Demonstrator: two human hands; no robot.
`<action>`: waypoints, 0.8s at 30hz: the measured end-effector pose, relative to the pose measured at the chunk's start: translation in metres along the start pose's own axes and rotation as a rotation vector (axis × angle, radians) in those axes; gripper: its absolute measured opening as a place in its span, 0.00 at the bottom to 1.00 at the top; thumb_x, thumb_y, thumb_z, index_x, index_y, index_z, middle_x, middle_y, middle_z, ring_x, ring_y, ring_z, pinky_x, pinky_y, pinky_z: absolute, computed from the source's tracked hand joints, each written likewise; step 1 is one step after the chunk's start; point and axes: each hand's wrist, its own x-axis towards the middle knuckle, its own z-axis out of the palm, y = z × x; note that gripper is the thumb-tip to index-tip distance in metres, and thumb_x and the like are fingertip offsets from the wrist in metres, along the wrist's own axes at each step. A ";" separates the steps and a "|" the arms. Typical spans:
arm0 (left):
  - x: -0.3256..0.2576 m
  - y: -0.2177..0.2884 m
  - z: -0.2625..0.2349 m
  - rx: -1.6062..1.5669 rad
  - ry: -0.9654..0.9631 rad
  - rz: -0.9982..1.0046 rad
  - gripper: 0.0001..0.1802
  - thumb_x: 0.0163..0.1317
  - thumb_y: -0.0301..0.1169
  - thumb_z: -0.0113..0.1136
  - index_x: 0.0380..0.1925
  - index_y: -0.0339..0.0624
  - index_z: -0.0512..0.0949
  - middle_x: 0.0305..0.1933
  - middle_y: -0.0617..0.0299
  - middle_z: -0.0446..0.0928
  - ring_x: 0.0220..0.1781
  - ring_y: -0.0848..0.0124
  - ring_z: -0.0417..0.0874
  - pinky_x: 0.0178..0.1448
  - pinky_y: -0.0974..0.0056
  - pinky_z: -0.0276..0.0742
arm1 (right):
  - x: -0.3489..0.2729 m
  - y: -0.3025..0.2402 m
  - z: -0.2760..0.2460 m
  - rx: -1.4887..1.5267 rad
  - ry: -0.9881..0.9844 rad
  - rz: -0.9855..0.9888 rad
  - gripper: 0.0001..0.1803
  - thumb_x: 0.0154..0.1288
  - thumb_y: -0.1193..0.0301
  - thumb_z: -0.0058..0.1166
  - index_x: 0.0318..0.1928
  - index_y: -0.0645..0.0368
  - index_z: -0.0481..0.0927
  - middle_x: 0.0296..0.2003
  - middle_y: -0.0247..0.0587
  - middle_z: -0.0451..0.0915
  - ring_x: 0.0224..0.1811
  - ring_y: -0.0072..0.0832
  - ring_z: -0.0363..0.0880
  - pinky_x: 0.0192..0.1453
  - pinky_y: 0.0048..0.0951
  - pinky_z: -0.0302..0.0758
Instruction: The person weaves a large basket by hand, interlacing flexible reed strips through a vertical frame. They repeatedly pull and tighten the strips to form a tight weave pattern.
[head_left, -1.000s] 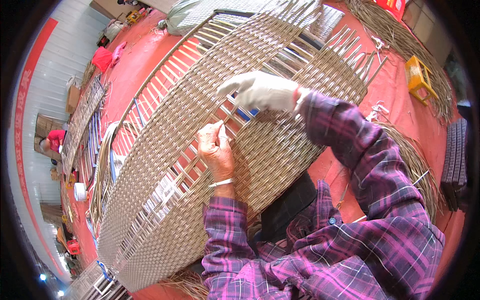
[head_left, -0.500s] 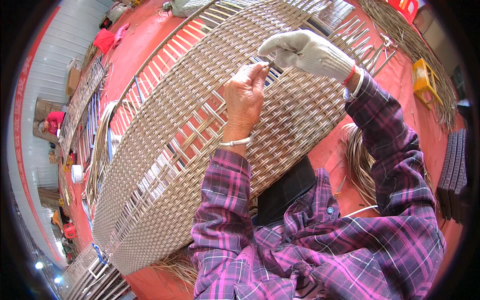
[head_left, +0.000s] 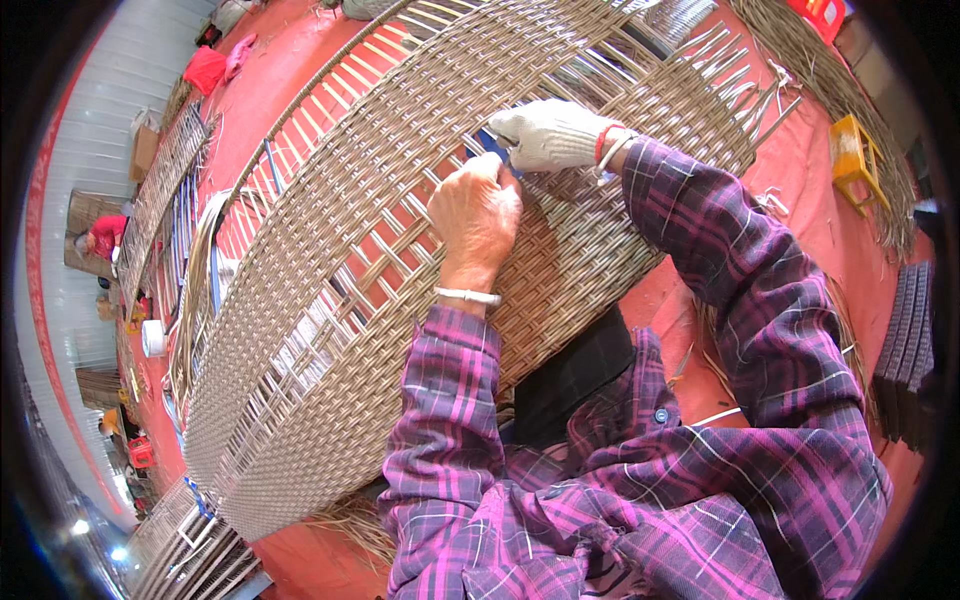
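Note:
A large curved panel of brown woven wicker (head_left: 380,160) lies slantwise before me. A band of loose strands and gaps runs along its middle. At the upper end of this band my bare left hand (head_left: 476,212) is closed, its thumb and forefinger pinched at a wicker strand. My right hand (head_left: 552,136), in a white knitted glove, is closed beside it with a short bit of strand at its fingertips. The two hands nearly touch. Blue shows in the gap beneath them. The strand's ends are hidden by the fingers and the weave.
Loose wicker strands stick out at the panel's upper right. A yellow stool (head_left: 856,165) stands on the red floor covering (head_left: 800,270) at right, with a long bundle of strands (head_left: 830,90) behind it. Far left, a person in red (head_left: 107,236) bends beside another woven panel (head_left: 165,195).
My right hand has come down and left, from above the panel to the gap beside my left hand. My left hand has shifted slightly down and left.

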 end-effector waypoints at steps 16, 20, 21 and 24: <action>-0.010 -0.004 0.018 -0.213 0.241 0.077 0.08 0.56 0.22 0.68 0.37 0.39 0.85 0.38 0.57 0.81 0.39 0.64 0.83 0.43 0.64 0.80 | -0.029 0.063 -0.062 0.293 0.080 0.046 0.07 0.61 0.75 0.54 0.36 0.62 0.85 0.26 0.32 0.83 0.27 0.19 0.77 0.34 0.25 0.75; -0.002 0.004 0.015 -0.254 0.227 0.067 0.08 0.58 0.22 0.66 0.38 0.38 0.84 0.39 0.55 0.82 0.40 0.61 0.84 0.47 0.62 0.80 | -0.040 0.071 -0.058 0.253 0.163 0.055 0.05 0.63 0.75 0.56 0.36 0.63 0.82 0.26 0.34 0.78 0.31 0.20 0.75 0.40 0.27 0.74; 0.004 0.007 0.016 -0.267 0.242 0.110 0.08 0.58 0.22 0.65 0.38 0.38 0.84 0.39 0.54 0.82 0.41 0.60 0.84 0.47 0.61 0.80 | -0.042 0.069 -0.058 0.236 0.206 0.020 0.04 0.63 0.76 0.56 0.36 0.63 0.82 0.27 0.34 0.78 0.31 0.21 0.75 0.40 0.27 0.74; 0.024 0.024 0.023 -0.338 0.184 0.138 0.08 0.63 0.25 0.62 0.41 0.36 0.84 0.42 0.50 0.83 0.46 0.57 0.85 0.50 0.60 0.79 | -0.049 0.060 -0.059 0.260 0.252 -0.084 0.05 0.62 0.77 0.55 0.37 0.62 0.82 0.28 0.35 0.80 0.32 0.22 0.77 0.41 0.27 0.75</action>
